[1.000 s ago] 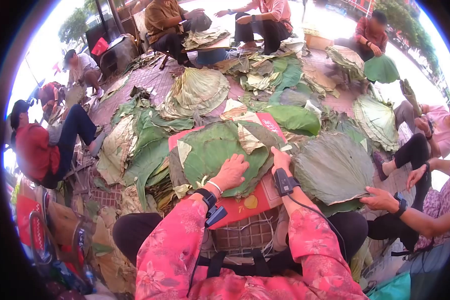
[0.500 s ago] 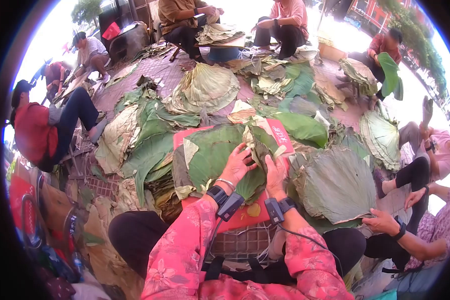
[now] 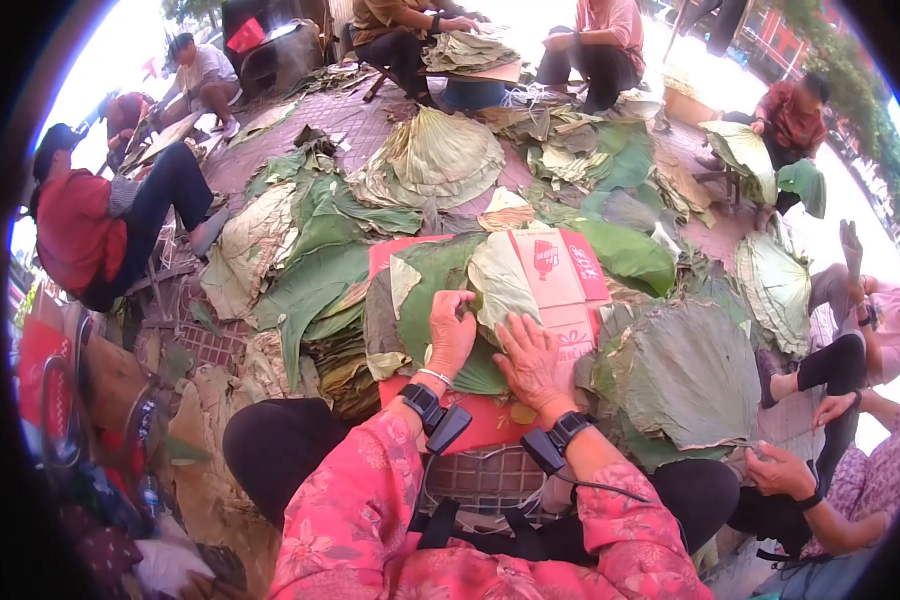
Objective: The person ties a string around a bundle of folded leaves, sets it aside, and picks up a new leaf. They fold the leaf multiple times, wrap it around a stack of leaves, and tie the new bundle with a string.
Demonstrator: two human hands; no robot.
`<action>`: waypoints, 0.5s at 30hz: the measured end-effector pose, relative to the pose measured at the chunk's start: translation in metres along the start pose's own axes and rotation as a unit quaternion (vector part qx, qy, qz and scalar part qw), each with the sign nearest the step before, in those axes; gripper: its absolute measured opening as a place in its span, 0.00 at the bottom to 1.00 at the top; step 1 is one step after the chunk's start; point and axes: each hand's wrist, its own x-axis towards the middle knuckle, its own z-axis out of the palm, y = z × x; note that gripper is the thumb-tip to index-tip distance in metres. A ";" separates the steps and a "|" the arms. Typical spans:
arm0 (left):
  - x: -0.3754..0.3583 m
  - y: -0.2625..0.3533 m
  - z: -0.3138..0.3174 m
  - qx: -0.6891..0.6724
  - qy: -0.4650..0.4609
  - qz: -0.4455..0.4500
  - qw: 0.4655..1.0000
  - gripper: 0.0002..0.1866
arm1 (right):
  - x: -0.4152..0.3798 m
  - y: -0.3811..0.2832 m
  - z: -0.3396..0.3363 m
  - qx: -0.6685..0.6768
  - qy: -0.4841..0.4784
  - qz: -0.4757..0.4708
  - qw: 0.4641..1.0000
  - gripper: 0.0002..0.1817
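A large green leaf (image 3: pixel 425 285) lies on a red printed board (image 3: pixel 470 430) in front of me, with a pale leaf flap (image 3: pixel 500 280) folded over its right part. My right hand (image 3: pixel 532 362) is spread, palm down, at the lower edge of the pale flap. My left hand (image 3: pixel 452 335) has its fingers curled at the flap's left side; whether they pinch the leaf edge is too small to tell. Printed red and pink card (image 3: pixel 548 268) shows to the right of the flap.
A stack of dull green leaves (image 3: pixel 685 370) lies at the right, near a co-worker's hand (image 3: pixel 778 470). Leaf piles (image 3: pixel 315 270) spread at the left, a pale fan of leaves (image 3: pixel 432 155) beyond. Several seated people surround the area. Bags (image 3: pixel 45 370) stand at the far left.
The leaf's right part now lies folded flat, showing its pale side and uncovering the printed card. My right hand has opened and flattened; my left hand has curled. The view has shifted slightly.
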 end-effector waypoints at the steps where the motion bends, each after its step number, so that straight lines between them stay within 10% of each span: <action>1: -0.004 -0.005 0.001 -0.045 -0.003 -0.043 0.998 0.11 | 0.000 0.000 0.000 -0.009 -0.003 0.003 1.000 0.27; 7: 0.013 0.015 -0.012 -0.263 -0.032 -0.357 0.896 0.17 | -0.001 -0.003 -0.014 -0.041 -0.062 -0.008 0.997 0.32; 10: 0.017 0.006 -0.019 -0.234 -0.040 -0.350 0.906 0.18 | 0.001 -0.002 -0.013 -0.045 -0.086 -0.005 0.995 0.35; 13: 0.014 0.026 -0.028 0.054 0.080 -0.097 0.991 0.15 | 0.004 -0.003 -0.014 -0.052 -0.118 0.002 0.992 0.34; 15: 0.009 0.029 -0.025 0.149 0.002 0.062 0.987 0.16 | 0.006 -0.004 -0.014 -0.046 -0.126 0.008 0.991 0.33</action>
